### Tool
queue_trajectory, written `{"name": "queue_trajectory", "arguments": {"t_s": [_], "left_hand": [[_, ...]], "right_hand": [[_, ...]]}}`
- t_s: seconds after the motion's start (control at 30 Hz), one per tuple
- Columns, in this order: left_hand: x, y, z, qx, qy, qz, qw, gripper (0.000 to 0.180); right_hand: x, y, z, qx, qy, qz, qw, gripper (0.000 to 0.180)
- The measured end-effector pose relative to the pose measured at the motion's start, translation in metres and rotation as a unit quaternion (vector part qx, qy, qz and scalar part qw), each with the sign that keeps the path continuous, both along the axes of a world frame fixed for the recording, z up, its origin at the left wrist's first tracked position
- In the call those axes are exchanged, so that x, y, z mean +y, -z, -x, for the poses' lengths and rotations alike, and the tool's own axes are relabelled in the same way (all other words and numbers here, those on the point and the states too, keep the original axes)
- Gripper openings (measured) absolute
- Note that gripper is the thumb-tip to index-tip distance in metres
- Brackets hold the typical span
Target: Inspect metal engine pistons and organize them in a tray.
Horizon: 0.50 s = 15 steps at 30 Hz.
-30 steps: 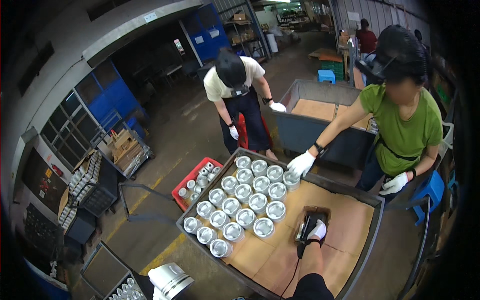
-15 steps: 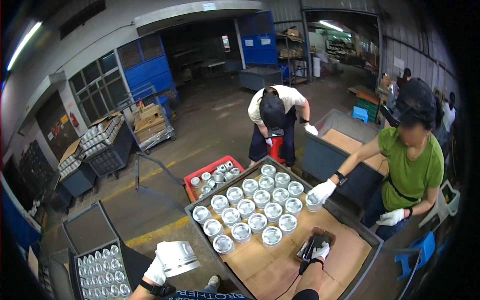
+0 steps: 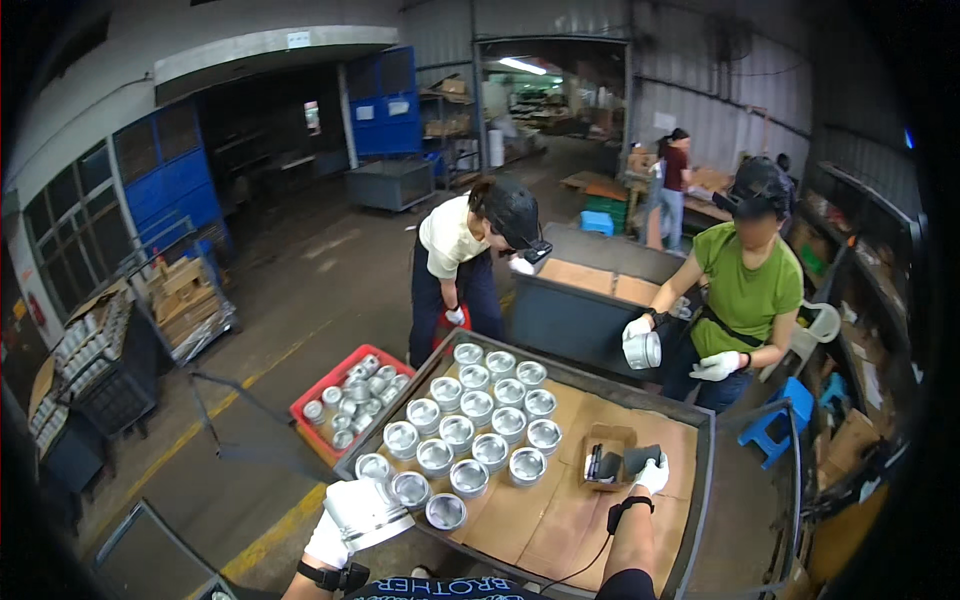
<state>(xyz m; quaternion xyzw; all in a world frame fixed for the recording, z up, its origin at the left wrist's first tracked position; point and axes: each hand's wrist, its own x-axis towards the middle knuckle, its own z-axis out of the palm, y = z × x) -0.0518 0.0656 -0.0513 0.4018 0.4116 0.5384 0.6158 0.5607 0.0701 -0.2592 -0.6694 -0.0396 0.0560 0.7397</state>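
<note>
A yellow stripe [image 3: 282, 530] crosses the grey floor [image 3: 320, 270]. Left wall [image 3: 95, 105]: paned window [image 3: 75, 212] and blue door panels [image 3: 178, 200]. Rear: a lit tube light [image 3: 522, 66] beyond the doorway [image 3: 556, 150], corrugated panels [image 3: 710, 90] to its right.

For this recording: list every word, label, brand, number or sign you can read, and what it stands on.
Wearer's dark shirt: pale blue capitals, partly legible; wording not copied here.
White sign on the beam: too small to read.
Two papers on the blue door: too small to read.
Paper on the grey wall: too small to read.
Piston in the left hand and dark block in the right hand: no text I can make out.
</note>
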Motion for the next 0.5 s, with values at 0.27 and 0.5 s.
{"name": "queue_trajectory", "arguments": {"t_s": [0.27, 0.5], "left_hand": [[0.046, 0.052, 0.035, -0.072, 0.057, 0.021, 0.996, 0.023], [0.041, 0.028, -0.01, -0.121, 0.1, 0.05, 0.986, 0.028]], "right_hand": [[-0.027, -0.091, 0.033, -0.012, -0.025, -0.116, 0.993, 0.057], [-0.049, -0.185, 0.139, 0.246, -0.438, -0.336, 0.797, 0.036]]}}
